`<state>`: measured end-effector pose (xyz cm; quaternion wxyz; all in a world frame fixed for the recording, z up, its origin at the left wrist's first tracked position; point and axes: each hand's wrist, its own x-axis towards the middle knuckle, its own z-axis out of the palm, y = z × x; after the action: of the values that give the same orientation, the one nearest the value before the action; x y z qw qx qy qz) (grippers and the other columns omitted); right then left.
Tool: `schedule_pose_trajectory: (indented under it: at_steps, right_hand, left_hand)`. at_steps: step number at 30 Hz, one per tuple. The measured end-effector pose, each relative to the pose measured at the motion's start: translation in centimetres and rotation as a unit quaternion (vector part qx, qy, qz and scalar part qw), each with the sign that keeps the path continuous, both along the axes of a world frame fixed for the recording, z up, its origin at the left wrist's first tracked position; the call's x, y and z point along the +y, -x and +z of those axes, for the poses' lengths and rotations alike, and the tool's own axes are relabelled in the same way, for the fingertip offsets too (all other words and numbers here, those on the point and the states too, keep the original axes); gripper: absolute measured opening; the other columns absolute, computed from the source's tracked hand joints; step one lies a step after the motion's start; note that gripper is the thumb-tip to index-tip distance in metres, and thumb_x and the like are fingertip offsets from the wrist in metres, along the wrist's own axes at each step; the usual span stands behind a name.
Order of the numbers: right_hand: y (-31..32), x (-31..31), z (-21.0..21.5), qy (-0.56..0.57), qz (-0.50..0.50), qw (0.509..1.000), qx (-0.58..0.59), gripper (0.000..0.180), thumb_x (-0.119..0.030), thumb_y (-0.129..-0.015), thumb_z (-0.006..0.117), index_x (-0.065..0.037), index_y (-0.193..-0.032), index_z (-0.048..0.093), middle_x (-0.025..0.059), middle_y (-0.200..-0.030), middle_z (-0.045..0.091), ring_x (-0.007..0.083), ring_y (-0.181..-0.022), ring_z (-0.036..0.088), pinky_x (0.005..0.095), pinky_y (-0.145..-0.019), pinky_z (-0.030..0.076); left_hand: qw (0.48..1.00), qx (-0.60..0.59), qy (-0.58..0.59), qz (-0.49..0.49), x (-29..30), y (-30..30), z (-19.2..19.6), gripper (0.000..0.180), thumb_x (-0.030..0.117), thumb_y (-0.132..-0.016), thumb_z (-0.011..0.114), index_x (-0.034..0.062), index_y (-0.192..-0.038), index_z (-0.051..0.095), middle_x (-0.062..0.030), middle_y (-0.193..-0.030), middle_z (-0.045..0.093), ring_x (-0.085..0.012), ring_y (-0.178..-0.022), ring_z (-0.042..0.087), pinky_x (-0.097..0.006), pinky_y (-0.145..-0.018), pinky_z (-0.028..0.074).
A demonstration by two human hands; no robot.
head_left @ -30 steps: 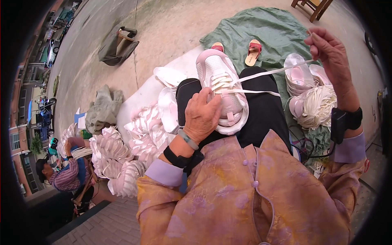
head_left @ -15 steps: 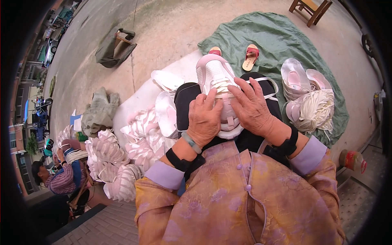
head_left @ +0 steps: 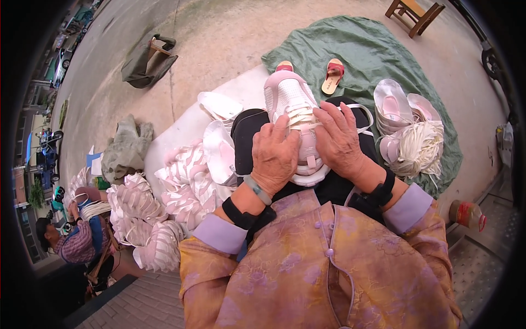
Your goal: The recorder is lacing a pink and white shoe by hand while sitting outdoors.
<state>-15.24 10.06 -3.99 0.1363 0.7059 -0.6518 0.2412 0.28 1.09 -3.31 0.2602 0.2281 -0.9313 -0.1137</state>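
Observation:
A white and pink sneaker (head_left: 287, 93) lies across my lap with its toe pointing away from me. A cream shoelace (head_left: 301, 113) runs in rows across its upper. My left hand (head_left: 275, 153) grips the sneaker's left side, fingers bent at the lace rows and their tips partly hidden. From the right, my right hand (head_left: 341, 140) has its fingertips closed on the lace at the eyelet edge. A loose end of the lace loops out past that hand, over my dark-clad right knee.
Stacked pink and white shoe uppers (head_left: 189, 175) lie on a pale sheet at left. More uppers (head_left: 393, 104) and a lace bundle (head_left: 422, 145) rest on a green tarp (head_left: 356, 38) at right, beside red sandals (head_left: 332, 77). A bottle (head_left: 466, 214) is at far right. Another person (head_left: 76, 241) sits at left.
My hands stay at the lace rows, and the right fingertips have come down closer to the eyelets. The surroundings have shifted slightly left in view.

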Motion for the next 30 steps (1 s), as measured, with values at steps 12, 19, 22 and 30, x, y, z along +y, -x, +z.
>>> schedule_pose_trajectory:
  at_steps: [12, 19, 22, 30]
  right_hand:
    - [-0.1, -0.6, 0.4, -0.016, 0.006, 0.994, -0.111, 0.013, -0.01, -0.07, 0.058, -0.002, -0.08, 0.056, 0.0129, -0.112, 0.053, 0.0309, -0.117, 0.045, 0.0518, -0.1, 0.028]
    - [-0.4, -0.7, 0.1, -0.012, -0.023, 0.994, -0.108, 0.011, -0.009, -0.071, 0.057, -0.003, -0.08, 0.056, 0.0119, -0.112, 0.053, 0.0307, -0.118, 0.044, 0.0528, -0.099, 0.028]
    - [0.2, -1.4, -0.2, -0.023, 0.025, 0.986, -0.161, 0.011, -0.008, -0.071, 0.059, -0.004, -0.08, 0.056, 0.0104, -0.111, 0.053, 0.0311, -0.118, 0.044, 0.0525, -0.098, 0.028]
    - [1.4, -2.1, 0.9, -0.089, 0.091, 0.983, -0.13, 0.017, -0.011, -0.071, 0.064, -0.005, -0.084, 0.056, 0.0096, -0.108, 0.053, 0.0293, -0.118, 0.044, 0.0537, -0.1, 0.027]
  left_hand:
    - [1.0, -0.006, 0.012, -0.001, -0.4, 0.1, -0.1, 0.02, 0.011, -0.073, 0.065, 0.0074, -0.092, 0.062, -0.0134, -0.116, 0.055, -0.0306, -0.097, 0.053, -0.04, -0.078, 0.041]
    - [1.0, -0.003, 0.021, -0.013, -0.6, 0.1, 0.0, 0.02, 0.009, -0.072, 0.065, 0.007, -0.091, 0.063, -0.0139, -0.116, 0.055, -0.0313, -0.096, 0.053, -0.04, -0.078, 0.04]
    - [1.0, -0.003, 0.017, -0.011, -0.6, 0.2, 0.0, 0.02, 0.008, -0.071, 0.064, 0.0056, -0.091, 0.063, -0.0141, -0.116, 0.055, -0.0316, -0.096, 0.053, -0.04, -0.078, 0.041]
    - [1.0, 0.007, -0.017, -0.01, -0.8, 0.2, -0.4, 0.022, 0.006, -0.072, 0.063, 0.0027, -0.094, 0.062, -0.0145, -0.114, 0.055, -0.0313, -0.095, 0.054, -0.039, -0.076, 0.041]
